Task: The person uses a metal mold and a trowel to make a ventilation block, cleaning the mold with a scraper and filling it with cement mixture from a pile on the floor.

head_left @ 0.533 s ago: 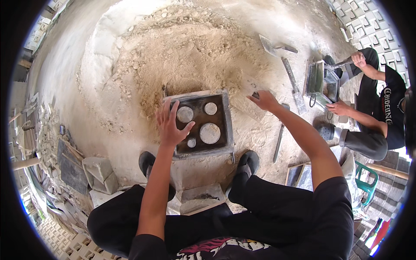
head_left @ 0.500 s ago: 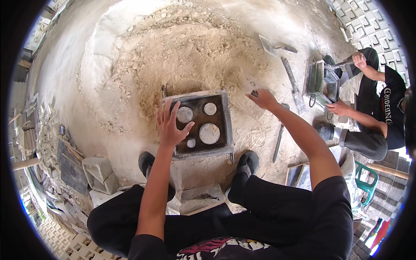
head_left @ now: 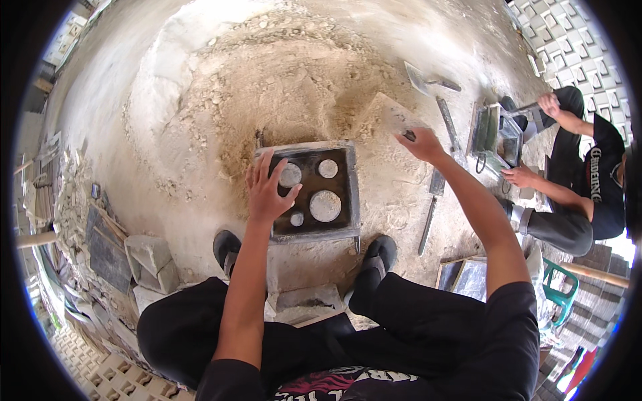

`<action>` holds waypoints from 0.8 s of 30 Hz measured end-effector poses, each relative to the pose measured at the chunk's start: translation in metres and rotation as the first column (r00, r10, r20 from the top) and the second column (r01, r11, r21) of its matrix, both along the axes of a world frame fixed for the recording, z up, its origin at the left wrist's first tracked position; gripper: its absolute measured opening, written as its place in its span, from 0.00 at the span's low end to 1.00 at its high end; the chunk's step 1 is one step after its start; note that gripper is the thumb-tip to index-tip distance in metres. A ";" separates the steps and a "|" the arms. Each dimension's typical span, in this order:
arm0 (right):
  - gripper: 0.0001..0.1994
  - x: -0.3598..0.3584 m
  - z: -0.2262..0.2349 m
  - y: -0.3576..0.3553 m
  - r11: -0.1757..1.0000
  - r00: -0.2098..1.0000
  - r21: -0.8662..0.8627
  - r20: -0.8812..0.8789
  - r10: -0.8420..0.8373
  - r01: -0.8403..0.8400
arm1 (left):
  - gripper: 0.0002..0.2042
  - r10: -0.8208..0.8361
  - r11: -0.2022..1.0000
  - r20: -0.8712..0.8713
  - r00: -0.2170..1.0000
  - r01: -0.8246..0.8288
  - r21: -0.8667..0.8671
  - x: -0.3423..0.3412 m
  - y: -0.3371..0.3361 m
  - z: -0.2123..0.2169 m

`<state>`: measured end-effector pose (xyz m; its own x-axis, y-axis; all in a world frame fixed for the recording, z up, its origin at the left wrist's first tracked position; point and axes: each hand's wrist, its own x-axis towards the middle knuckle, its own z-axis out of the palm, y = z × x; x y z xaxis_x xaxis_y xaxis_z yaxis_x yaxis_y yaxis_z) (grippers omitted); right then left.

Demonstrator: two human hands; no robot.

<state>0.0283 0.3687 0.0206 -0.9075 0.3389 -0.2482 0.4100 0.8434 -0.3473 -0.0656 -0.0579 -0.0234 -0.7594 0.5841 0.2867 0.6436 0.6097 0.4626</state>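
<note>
A square mold (head_left: 356,190) with a grey frame and a dark inside lies on the ground between my feet. Several round pale discs, such as the large disc (head_left: 326,206), stand out from its dark floor. My left hand (head_left: 269,190), fingers spread, is over the mold's left side, near the upper left disc (head_left: 290,175). To the right of the mold, my right hand (head_left: 421,144) is closed round the dark handle of a trowel (head_left: 384,112). Its flat, sand-coloured blade points toward the heap of sandy material (head_left: 287,87).
At right a co-worker (head_left: 575,167) handles another metal mold (head_left: 495,137). A second trowel (head_left: 417,77), a long flat bar (head_left: 448,123) and a dark-handled tool (head_left: 428,224) lie between us. Concrete blocks (head_left: 152,260) stand at left, a green chair (head_left: 563,291) at lower right.
My right hand has moved slightly right, and the trowel blade now shows more clearly beyond it. My left hand stays spread over the mold. The view has shifted a little.
</note>
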 end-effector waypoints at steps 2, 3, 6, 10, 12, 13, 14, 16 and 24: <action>0.29 0.003 0.022 -0.007 0.999 0.998 -0.016 -0.047 0.033 -0.034 | 0.30 0.007 0.999 0.011 1.000 -0.008 0.033 0.000 -0.002 -0.002; 0.30 0.003 0.032 -0.011 0.998 0.999 -0.031 -0.005 0.045 -0.045 | 0.29 0.007 1.000 0.004 1.000 -0.007 0.029 0.001 -0.004 -0.002; 0.30 0.003 0.055 -0.022 0.997 0.998 -0.043 0.001 0.063 -0.063 | 0.29 0.036 0.998 0.023 0.999 -0.037 0.044 0.000 -0.006 -0.001; 0.32 -0.009 0.058 -0.014 0.992 0.991 -0.015 -0.035 0.128 -0.128 | 0.28 0.046 0.994 0.031 0.998 -0.049 0.095 -0.001 -0.009 -0.002; 0.31 -0.009 0.044 -0.001 0.995 0.997 -0.056 0.000 0.083 -0.083 | 0.27 0.043 0.993 0.032 0.999 -0.046 0.105 -0.002 -0.006 -0.005; 0.31 -0.007 0.033 0.008 0.995 0.997 -0.065 0.002 0.072 -0.072 | 0.26 0.040 0.993 0.032 0.999 -0.043 0.112 -0.003 -0.003 -0.006; 0.31 -0.007 0.022 0.017 0.995 0.998 -0.076 0.000 0.063 -0.063 | 0.26 0.042 0.993 0.030 0.999 -0.045 0.108 -0.004 -0.001 -0.006; 0.30 -0.006 0.016 0.016 0.986 0.996 -0.150 0.054 -0.065 0.072 | 0.26 0.061 0.994 0.032 0.998 -0.063 0.084 -0.001 -0.005 -0.006; 0.26 -0.005 0.039 0.019 1.000 0.992 -0.023 -0.123 0.007 -0.010 | 0.25 0.035 0.971 0.114 0.993 -0.061 0.230 -0.004 -0.011 -0.010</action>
<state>0.0229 0.3873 0.0600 -0.9346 0.3261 -0.1421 0.3553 0.8378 -0.4144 -0.0693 -0.0685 -0.0334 -0.8188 0.4731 0.3252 0.5546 0.5058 0.6607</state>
